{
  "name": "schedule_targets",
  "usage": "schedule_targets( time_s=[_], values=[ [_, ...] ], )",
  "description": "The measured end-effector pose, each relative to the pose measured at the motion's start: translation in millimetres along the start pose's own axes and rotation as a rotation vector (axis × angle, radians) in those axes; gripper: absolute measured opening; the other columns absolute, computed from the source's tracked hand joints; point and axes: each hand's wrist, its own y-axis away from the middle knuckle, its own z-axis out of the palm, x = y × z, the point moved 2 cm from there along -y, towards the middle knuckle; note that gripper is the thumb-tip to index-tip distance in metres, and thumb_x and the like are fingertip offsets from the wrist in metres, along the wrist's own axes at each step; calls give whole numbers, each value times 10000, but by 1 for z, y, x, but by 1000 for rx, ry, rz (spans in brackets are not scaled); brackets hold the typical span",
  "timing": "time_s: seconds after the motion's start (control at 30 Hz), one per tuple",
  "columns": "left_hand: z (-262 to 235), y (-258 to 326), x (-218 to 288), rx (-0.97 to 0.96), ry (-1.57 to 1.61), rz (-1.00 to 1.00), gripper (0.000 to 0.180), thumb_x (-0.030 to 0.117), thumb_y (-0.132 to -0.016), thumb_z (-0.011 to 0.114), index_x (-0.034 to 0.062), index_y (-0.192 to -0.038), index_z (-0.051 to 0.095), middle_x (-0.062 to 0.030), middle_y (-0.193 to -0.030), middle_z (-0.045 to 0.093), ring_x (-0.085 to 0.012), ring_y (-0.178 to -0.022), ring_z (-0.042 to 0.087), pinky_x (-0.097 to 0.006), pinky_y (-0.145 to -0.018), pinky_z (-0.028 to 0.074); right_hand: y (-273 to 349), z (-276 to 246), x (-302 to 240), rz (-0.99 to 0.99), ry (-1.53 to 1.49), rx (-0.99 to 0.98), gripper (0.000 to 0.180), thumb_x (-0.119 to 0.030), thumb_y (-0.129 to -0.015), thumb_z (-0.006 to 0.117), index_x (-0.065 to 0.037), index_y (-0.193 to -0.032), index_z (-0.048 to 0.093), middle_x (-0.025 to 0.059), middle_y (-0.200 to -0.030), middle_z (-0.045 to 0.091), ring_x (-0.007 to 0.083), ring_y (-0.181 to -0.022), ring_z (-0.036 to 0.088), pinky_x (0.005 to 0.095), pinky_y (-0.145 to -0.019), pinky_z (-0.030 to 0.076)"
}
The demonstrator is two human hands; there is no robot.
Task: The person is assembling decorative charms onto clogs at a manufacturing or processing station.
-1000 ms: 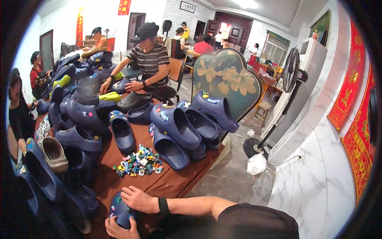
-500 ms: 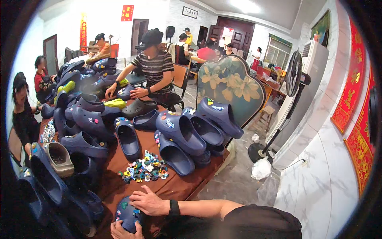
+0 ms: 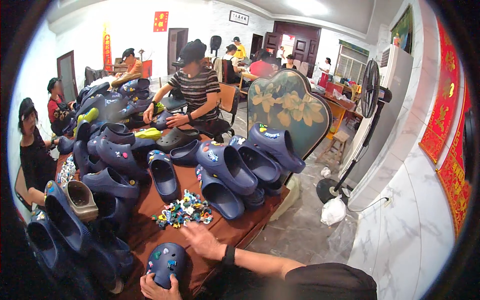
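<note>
At the near edge of the table, my left hand [image 3: 156, 288] grips a navy clog [image 3: 163, 255] by its near end. Several small coloured charms, among them green, blue and pink ones, sit on the clog's upper, and a few of its holes show. My right hand [image 3: 204, 242] is off the clog, stretched over the table just short of a loose pile of colourful shoe charms [image 3: 182, 210]. Its fingers look extended and slightly blurred, and I see nothing in them.
Navy clogs crowd the left side, with a beige clog [image 3: 81, 200] among them. More decorated clogs [image 3: 227, 165] are stacked beyond the pile, to the right. A co-worker in a striped shirt [image 3: 195, 90] handles a clog across the brown-covered table [image 3: 235, 225]. A standing fan [image 3: 370, 92] is at right.
My right hand has lifted off the clog's upper and moved away from it toward the charm pile. My left hand keeps its hold on the clog.
</note>
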Motion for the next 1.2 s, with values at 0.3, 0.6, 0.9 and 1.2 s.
schedule_targets(
  time_s=[0.3,0.6,0.9,1.2],
  values=[
    [-3,-1,-3,21,-44,-21,618,467,-728,765,118,-1196,563,-128,-1165,546,-342,-1151,492,-507,-946,375,12,1,72,186,216,-195,391,-65,-831,526,-21,-1219,541,209,-1231,498,366,-1097,509,435,-923,453],
    [2,2,2,-60,83,-75,582,344,-638,806,122,-1089,512,-158,-1142,462,-368,-1138,426,-548,-999,292,17,-23,87,247,-130,-78,227,-77,-781,679,-66,-998,613,179,-1001,488,368,-944,537,427,-837,470],
    [-3,0,3,-48,54,-66,595,340,-645,803,119,-1105,499,-139,-1139,452,-345,-1142,417,-521,-1010,284,8,-23,82,227,-225,-50,224,-9,-708,677,-34,-897,559,148,-960,507,367,-945,528,427,-816,472],
    [14,5,-9,-42,59,-40,599,347,-617,807,96,-1087,531,-179,-1213,461,-378,-1185,388,-532,-1004,288,5,-26,85,135,-73,21,168,-65,-746,627,-69,-913,650,141,-906,666,344,-884,622,450,-814,478]
  ],
)
